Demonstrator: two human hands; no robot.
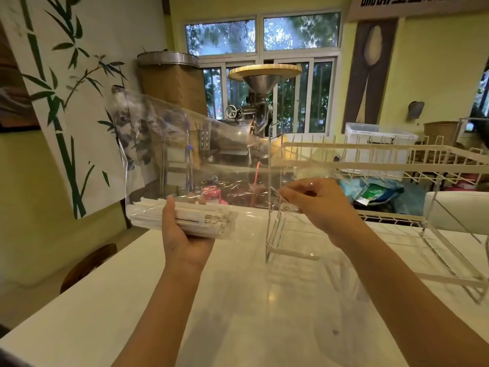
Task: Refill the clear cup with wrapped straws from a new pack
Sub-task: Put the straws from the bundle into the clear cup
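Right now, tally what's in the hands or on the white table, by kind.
Pack of wrapped straws, held by the left hand: 1
Clear plastic wrap, pinched by the right hand: 1
Clear acrylic stand on the table: 1
White wire rack: 1
Total: 4

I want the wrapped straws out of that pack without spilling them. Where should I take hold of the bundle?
Probably at the exposed straw ends on the right, fingers coming from the right. The left hand cradles the bundle's middle from below, and the right hand pinches the clear film.
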